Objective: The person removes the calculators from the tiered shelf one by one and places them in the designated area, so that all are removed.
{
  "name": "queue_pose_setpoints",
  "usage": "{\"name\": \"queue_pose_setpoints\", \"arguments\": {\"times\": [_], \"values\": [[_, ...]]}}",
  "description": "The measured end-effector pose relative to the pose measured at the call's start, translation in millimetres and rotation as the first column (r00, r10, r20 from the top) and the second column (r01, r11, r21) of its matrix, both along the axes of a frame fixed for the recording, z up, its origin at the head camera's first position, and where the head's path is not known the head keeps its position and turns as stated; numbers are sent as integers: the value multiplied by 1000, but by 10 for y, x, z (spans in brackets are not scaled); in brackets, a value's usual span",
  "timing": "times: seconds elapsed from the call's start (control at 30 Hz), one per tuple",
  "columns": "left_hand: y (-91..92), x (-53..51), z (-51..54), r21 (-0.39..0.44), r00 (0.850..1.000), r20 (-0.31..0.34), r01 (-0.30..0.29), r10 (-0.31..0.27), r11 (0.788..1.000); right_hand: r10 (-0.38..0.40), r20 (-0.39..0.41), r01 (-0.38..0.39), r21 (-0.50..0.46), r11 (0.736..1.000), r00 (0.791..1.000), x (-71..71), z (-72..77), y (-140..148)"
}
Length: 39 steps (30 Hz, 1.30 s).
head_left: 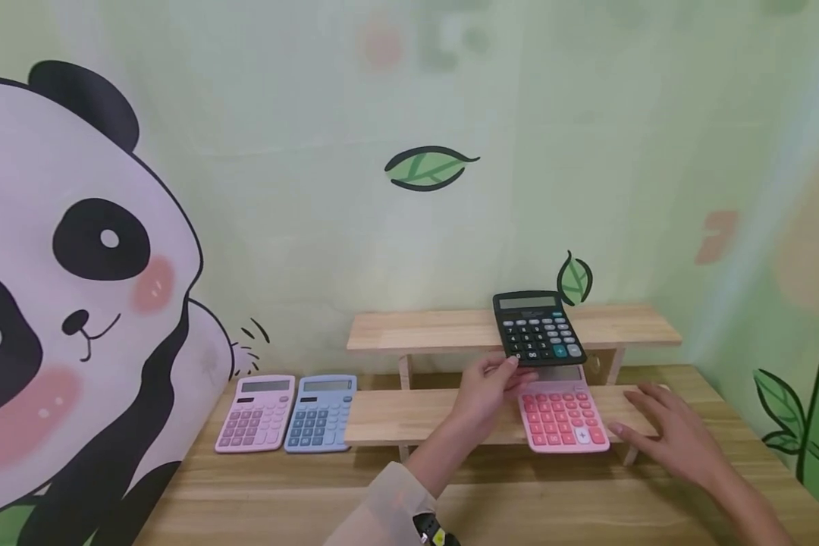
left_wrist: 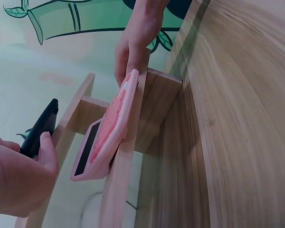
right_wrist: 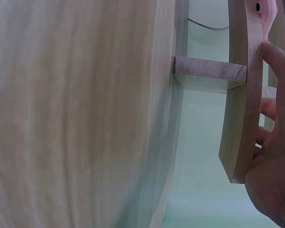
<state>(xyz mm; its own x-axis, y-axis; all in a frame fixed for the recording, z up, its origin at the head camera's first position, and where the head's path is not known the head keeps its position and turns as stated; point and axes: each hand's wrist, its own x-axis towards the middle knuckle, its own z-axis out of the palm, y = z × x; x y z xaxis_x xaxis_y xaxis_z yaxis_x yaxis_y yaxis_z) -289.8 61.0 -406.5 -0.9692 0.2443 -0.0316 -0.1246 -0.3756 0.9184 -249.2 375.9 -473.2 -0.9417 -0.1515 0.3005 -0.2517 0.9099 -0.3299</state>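
My left hand [head_left: 484,390] pinches a black calculator [head_left: 538,327] by its lower edge, thumb on the front. The calculator tilts up, in front of the upper wooden shelf [head_left: 423,331]; the left wrist view shows it edge-on. A pink calculator [head_left: 563,421] leans on the lower shelf [head_left: 437,425], its display partly covered by the black one in the head view. Resting on that shelf's right end is my right hand [head_left: 682,432], fingers spread and thumb beside the pink calculator. The right wrist view shows this hand [right_wrist: 278,161] along the board, its fingertips partly hidden.
Left of the shelves, a light pink calculator [head_left: 255,415] and a blue calculator [head_left: 321,415] lie side by side on the wooden table [head_left: 280,500]. Short wooden supports [head_left: 614,366] carry the two-step stand. A panda-printed backdrop [head_left: 300,227] hangs behind.
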Motion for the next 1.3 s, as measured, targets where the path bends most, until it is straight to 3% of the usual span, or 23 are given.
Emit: {"name": "queue_pose_setpoints", "arguments": {"times": [0.27, 0.7, 0.97, 1.13, 1.3], "values": [[-34, -10, 11, 135, 993, 77, 74, -85, 988, -3, -9, 3, 0, 1000, 1000, 10, -3, 4], [23, -110, 36, 143, 990, 128, 34, -53, 989, 7, -22, -7, 9, 1000, 1000, 3, -3, -15], [-108, -104, 48, 125, 994, 68, 77, -85, 989, 4, -10, -4, 0, 1000, 1000, 26, 10, -6], [-288, -106, 94, 57, 990, -11, 138, -137, 989, 3, -17, -2, 11, 1000, 1000, 25, 8, 4], [-503, -93, 175, -16, 984, -98, 145, -146, 989, 11, -29, -11, 9, 1000, 1000, 31, -3, -11]]}}
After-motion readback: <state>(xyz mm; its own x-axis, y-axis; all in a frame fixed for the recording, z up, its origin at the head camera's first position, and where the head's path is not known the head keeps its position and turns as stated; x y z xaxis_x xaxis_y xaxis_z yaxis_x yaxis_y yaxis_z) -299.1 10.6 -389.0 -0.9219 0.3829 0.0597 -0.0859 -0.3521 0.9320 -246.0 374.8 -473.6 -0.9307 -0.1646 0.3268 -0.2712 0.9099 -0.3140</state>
